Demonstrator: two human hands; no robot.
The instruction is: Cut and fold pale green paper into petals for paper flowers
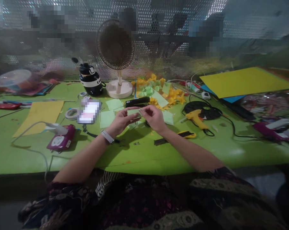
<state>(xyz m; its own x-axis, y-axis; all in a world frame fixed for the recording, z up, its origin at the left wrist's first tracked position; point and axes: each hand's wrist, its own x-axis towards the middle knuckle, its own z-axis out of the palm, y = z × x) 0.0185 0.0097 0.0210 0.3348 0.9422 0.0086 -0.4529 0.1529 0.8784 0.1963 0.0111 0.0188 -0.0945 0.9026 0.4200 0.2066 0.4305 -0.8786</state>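
Observation:
My left hand [121, 121] is closed on a pale green piece of paper [133, 111], gripping it between thumb and fingers above the table. At the paper's right end, the thumb and forefinger of my right hand [155, 118] are pinched together; the exact edge between the fingertips is too small to make out. Pale green paper sheets [107, 119] lie beside and behind my hands. A black stapler [137, 102] rests just beyond them. Under my right forearm is a yellow and black box cutter [175, 137].
Behind stand a fan [119, 88] and a dark bottle [91, 81]. Yellow paper flowers [179, 96] are heaped at the back. A yellow glue gun [197, 118] lies right, by a black cable reel [212, 110]. Left are a phone [89, 111], tape roll [72, 113] and purple power socket [61, 139].

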